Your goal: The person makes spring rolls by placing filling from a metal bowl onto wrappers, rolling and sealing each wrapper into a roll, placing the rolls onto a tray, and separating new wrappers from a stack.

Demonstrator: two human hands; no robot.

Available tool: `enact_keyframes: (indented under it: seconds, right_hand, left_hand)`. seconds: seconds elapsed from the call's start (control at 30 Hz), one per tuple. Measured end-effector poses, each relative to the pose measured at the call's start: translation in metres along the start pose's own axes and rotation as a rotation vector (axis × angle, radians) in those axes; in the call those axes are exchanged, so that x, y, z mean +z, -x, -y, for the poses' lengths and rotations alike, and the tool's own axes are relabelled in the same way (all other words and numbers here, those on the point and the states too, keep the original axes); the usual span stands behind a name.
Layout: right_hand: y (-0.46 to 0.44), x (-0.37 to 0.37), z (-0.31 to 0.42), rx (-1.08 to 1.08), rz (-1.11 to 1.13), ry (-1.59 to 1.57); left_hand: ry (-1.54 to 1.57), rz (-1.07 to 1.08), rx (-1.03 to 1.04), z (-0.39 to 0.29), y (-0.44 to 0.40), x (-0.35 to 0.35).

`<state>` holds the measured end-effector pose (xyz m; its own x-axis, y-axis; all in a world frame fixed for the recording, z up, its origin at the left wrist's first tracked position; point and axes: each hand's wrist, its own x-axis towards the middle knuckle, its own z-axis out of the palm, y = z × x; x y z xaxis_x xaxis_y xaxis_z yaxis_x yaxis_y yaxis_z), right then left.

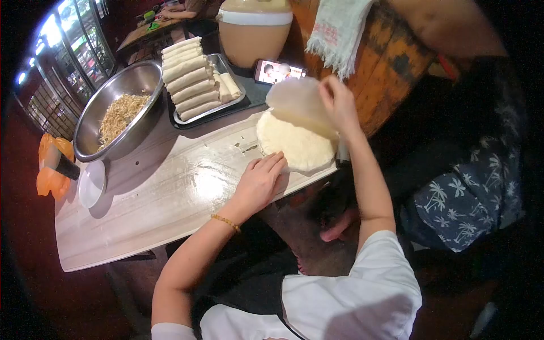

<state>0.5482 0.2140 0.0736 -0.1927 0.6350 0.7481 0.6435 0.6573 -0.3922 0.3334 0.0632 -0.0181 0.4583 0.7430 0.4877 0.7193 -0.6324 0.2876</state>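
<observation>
A stack of round, pale spring roll wrappers (294, 141) lies at the right end of the board. My right hand (340, 105) pinches the edge of one thin, translucent wrapper (297, 96), which is raised and folded back from the stack. At the stack's near left edge rests my left hand (262, 178), its fingers laid out against the wrappers and holding nothing. Rolled spring rolls (190, 79) are piled on a metal tray (241, 93) behind the board. A large steel bowl (153, 73) of shredded filling (122, 116) stands to the left.
The pale board (153, 226) spans the table. A small white bowl (92, 184) and an orange plastic bag (52, 184) are at its left end. Behind stand a propped phone (277, 72) and a beige barrel (252, 39). Another person in palm-print shorts (464, 204) is at the right.
</observation>
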Motion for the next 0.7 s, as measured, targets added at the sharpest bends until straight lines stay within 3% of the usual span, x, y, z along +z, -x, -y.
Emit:
enact_keyframes:
  seconds: [0.1,0.2,0.27,0.3,0.37,0.43,0.5,0.57,0.63,0.7]
  right_hand:
    - [-0.045,-0.009,0.012,-0.112,-0.088,0.098]
    - [-0.052,-0.021,0.055,-0.178,-0.038,-0.002]
    - [-0.033,-0.025,0.081,-0.239,0.080,-0.009]
    - [-0.019,-0.025,0.092,-0.296,0.194,-0.012]
    - [0.015,-0.018,0.105,-0.258,0.414,-0.106]
    - [0.049,0.000,0.103,-0.213,0.613,-0.229]
    - [0.069,0.018,0.092,-0.178,0.628,-0.277]
    - [0.082,0.025,0.084,-0.142,0.638,-0.321]
    - [0.092,0.025,0.088,0.073,0.671,-0.386]
    - [0.100,0.030,0.092,0.095,0.664,-0.431]
  left_hand:
    - [0.020,0.002,-0.011,0.001,-0.001,-0.002]
    - [0.071,0.020,-0.048,0.003,-0.002,-0.008]
    - [0.636,0.036,-0.410,0.003,-0.004,-0.018]
    - [0.637,0.032,-0.420,0.006,-0.005,-0.024]
    - [1.365,-0.038,-0.735,0.016,-0.004,-0.039]
    - [1.665,0.084,-0.917,0.023,0.000,-0.054]
    - [1.676,0.050,-1.160,0.030,0.010,-0.051]
    - [1.686,0.042,-1.101,0.027,0.026,-0.052]
    - [1.692,0.040,-1.044,0.026,0.035,-0.053]
    - [1.650,0.084,-1.009,0.026,0.038,-0.054]
